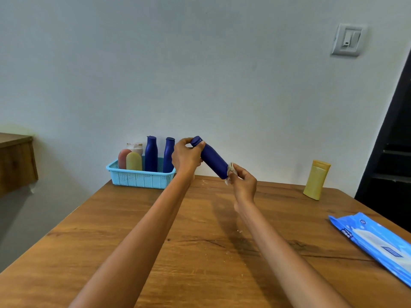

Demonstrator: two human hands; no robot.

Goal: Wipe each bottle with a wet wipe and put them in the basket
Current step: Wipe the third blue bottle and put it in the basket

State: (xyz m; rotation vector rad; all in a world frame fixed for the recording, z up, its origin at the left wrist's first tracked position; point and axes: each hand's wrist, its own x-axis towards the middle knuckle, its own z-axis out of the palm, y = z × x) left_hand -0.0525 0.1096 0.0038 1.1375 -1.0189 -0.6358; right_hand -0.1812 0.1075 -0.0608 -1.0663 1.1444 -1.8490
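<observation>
At centre left of the frame, a light blue perforated plastic basket (142, 178) sat at the brown wooden table's (200, 252) far edge, holding five upright bottles. Beside it, the left hand (185, 155) gripped the capped end of a tilted dark blue plastic bottle (211, 158) in mid-air; the right hand (243, 180) pinched a crumpled white wet wipe (229, 172) against its base. Farther right stood a yellow bottle (317, 180); a blue wipes pack (375, 245) lay at lower right.

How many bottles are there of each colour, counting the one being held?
Dark blue plastic bottles: 3, two in the light blue basket at and, one held
Yellow bottles: 2
Pink bottle: 1
White bottle: 1
Total: 7
</observation>
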